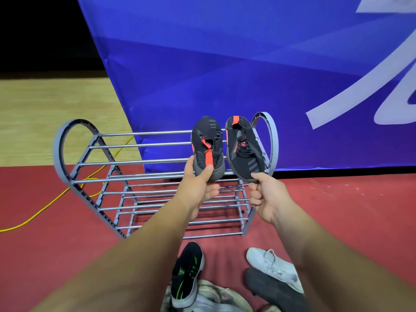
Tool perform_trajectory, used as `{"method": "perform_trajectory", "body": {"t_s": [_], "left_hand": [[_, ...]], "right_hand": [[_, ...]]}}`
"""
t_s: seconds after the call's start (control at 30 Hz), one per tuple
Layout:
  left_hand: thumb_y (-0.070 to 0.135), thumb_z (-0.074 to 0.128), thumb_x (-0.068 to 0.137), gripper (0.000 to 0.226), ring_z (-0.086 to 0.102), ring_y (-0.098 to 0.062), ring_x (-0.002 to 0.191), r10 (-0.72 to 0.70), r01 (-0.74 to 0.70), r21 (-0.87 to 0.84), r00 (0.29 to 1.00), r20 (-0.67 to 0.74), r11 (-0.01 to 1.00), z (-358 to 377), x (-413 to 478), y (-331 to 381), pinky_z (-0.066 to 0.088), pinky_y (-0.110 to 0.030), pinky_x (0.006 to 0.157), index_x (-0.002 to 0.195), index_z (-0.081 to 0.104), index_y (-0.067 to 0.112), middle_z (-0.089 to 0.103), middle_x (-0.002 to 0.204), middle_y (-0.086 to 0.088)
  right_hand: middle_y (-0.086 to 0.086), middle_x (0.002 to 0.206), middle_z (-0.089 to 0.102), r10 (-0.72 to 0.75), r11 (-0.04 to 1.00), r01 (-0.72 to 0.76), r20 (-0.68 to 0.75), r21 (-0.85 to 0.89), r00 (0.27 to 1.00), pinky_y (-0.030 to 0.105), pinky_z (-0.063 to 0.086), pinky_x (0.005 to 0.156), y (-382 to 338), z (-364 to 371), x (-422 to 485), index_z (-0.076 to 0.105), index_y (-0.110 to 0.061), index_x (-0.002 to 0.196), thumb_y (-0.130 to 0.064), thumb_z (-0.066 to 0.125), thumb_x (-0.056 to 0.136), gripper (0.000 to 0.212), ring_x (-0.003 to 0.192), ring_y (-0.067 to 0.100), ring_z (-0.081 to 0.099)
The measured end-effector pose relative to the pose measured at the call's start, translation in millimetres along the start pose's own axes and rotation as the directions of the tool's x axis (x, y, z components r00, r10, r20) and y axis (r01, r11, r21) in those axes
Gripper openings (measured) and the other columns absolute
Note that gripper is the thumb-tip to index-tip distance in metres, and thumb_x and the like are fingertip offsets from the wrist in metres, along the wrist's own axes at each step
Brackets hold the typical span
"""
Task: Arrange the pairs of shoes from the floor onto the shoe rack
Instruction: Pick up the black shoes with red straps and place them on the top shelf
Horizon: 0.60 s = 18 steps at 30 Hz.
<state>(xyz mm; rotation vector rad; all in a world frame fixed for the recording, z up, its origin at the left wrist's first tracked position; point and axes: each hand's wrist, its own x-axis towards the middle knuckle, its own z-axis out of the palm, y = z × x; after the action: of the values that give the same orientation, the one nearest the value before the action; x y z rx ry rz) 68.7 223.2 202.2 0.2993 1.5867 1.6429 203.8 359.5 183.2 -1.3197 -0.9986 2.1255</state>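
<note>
Shoes are a black knit pair with orange strips and grey soles, both over the right end of the top tier of the grey shoe rack [135, 163]. Can't tell whether they rest on the bars.

Left black shoe [207, 143] is uppers-up, with its orange strip running to the near end. That end sits in the left hand [200, 185], thumb pressed on top beside the strip and fingers curled under the sole. It's a firm grip.

Right black shoe [244, 147] is tilted, just beside the rack's right hoop, orange patch at the far end. The right hand [265, 197] pinches its near tip between thumb and curled forefinger. The other fingers are folded into the palm.

The two shoes are side by side, close but apart.

On the red floor in front of the rack are a black shoe with green stripes [186, 273], a white shoe [272, 266] and a dark grey shoe [270, 287] touching it. A yellow cable [56, 194] runs at left, and a blue banner [225, 64] stands behind the rack.
</note>
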Motion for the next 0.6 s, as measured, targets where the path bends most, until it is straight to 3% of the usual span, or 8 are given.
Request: {"method": "perform_trajectory", "body": {"t_s": [0.17, 0.27, 0.43, 0.53, 0.6], "left_hand": [[0.047, 0.066, 0.094, 0.070, 0.077, -0.027, 0.086, 0.022, -0.021, 0.138, 1.000, -0.009, 0.990, -9, 1, -1, 0.063, -0.042, 0.081, 0.150, 0.025, 0.052, 0.071, 0.114, -0.010], [0.046, 0.064, 0.096, 0.066, 0.076, -0.026, 0.089, 0.017, -0.014, 0.268, 1.000, -0.010, 0.963, -27, -11, 4, 0.063, -0.042, 0.083, 0.152, 0.029, 0.047, 0.071, 0.110, -0.009], [0.028, 0.063, 0.098, 0.030, 0.075, -0.022, 0.086, 0.002, 0.002, 0.368, 1.000, -0.011, 0.930, -75, -43, 9, 0.061, -0.039, 0.081, 0.126, 0.063, 0.019, 0.072, 0.112, -0.011], [0.022, 0.063, 0.097, 0.016, 0.071, -0.025, 0.079, -0.007, 0.021, 0.518, 1.000, -0.030, 0.855, -111, -69, 15, 0.061, -0.045, 0.078, 0.110, 0.068, 0.015, 0.072, 0.097, -0.009], [0.018, 0.064, 0.096, 0.009, 0.066, -0.024, 0.070, -0.014, 0.028, 0.677, 1.000, -0.027, 0.736, -138, -88, 19, 0.057, -0.039, 0.067, 0.100, 0.068, 0.011, 0.069, 0.086, -0.009]], "right_hand": [[-0.003, 0.057, 0.042, -0.007, 0.999, 0.006, -0.024, -0.049, 1.000, 0.023, 0.018, 0.037, 4, 2, -4, 0.056, -0.017, 0.090, -0.021, 0.063, 0.097, 0.011, 0.040, 0.010, 0.026], [-0.002, 0.059, 0.044, 0.002, 0.999, -0.003, -0.014, -0.040, 1.000, 0.026, 0.025, 0.042, 9, 2, -13, 0.061, -0.018, 0.100, -0.038, 0.068, 0.095, 0.021, 0.046, 0.013, 0.033], [0.003, 0.065, 0.054, 0.036, 0.994, -0.036, -0.006, -0.106, 0.999, 0.028, 0.042, 0.048, 24, -4, -44, 0.064, -0.007, 0.112, -0.058, 0.054, 0.099, 0.053, 0.050, 0.017, 0.049], [0.005, 0.067, 0.057, 0.045, 0.969, -0.048, -0.020, -0.244, 0.999, 0.026, 0.045, 0.046, 34, 1, -66, 0.063, -0.006, 0.105, -0.052, 0.053, 0.102, 0.048, 0.049, 0.019, 0.052], [0.006, 0.069, 0.059, 0.053, 0.908, -0.051, -0.007, -0.415, 0.999, 0.026, 0.046, 0.046, 41, 9, -81, 0.062, -0.006, 0.106, -0.045, 0.055, 0.103, 0.039, 0.048, 0.018, 0.053]]}}
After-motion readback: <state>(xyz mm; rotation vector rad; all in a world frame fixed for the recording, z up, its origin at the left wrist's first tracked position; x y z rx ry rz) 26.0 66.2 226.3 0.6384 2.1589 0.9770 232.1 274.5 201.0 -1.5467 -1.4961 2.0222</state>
